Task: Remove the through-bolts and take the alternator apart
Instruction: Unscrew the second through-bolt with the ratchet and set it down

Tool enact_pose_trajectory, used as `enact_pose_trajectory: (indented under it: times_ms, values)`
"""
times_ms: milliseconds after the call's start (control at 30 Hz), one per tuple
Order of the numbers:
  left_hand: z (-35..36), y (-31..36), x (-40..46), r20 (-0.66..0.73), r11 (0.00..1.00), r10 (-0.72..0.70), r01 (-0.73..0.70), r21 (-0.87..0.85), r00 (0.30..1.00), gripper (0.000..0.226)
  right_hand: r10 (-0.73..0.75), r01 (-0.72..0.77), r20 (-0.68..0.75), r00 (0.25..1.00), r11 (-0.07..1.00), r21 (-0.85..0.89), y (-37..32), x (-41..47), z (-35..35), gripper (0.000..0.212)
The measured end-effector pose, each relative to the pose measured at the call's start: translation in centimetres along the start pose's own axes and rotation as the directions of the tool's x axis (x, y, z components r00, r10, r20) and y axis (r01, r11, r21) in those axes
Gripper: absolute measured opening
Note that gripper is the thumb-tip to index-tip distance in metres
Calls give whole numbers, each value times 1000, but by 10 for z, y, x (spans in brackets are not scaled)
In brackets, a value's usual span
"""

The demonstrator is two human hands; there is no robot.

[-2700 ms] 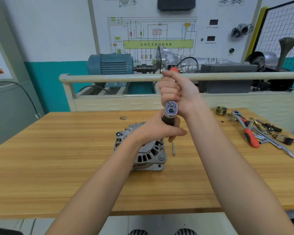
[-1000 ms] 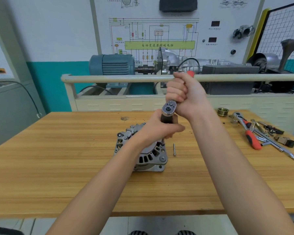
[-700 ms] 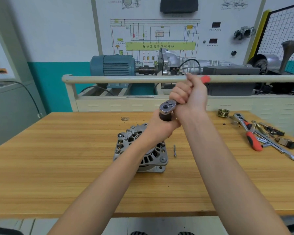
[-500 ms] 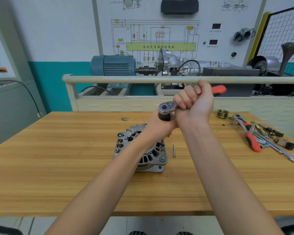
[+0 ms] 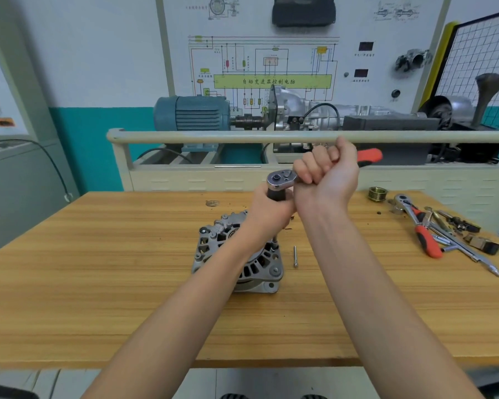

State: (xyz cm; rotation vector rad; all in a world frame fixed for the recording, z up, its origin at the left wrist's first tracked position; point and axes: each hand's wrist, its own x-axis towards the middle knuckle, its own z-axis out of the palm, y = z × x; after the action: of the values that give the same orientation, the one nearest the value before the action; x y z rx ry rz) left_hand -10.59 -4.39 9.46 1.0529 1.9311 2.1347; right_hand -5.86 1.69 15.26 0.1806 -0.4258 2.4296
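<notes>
— Alternator (image 5: 236,254)?
— Silver, vented housing, mid table (image 5: 98,283), upright.
— Hands?
— Left hand (image 5: 271,211) gripping dark socket ext.; right hand (image 5: 326,174) clenched round ratchet (image 5: 283,178), red handle pointing right.

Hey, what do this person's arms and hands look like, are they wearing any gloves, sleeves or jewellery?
No gloves: the left hand and the right hand are bare. Both forearms are bare for all of their visible length, with no sleeve in view. No watch, ring, bracelet or marking shows on either wrist or on the visible fingers.
</notes>
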Motion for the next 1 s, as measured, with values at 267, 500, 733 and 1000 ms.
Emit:
enact_pose_trajectory:
  times_ms: [267,500,733,1000]
  values:
    - [-11,10,-3,314,968,-53,-29,249,948,38,626,-598,127,769,776,-201,-17,28,6,51]
    - [0,1,-3,79,993,34,-42,111,996,31,302,-301,3,953,953,-38,-8,15,4,47]
    - [-3,0,-5,41,989,53,-58,137,998,35,109,-109,-2,994,993,-40,-6,1,0,45]
    - [-12,15,1,368,984,-56,-11,176,928,45,595,-580,98,798,802,-144,-14,26,9,53]
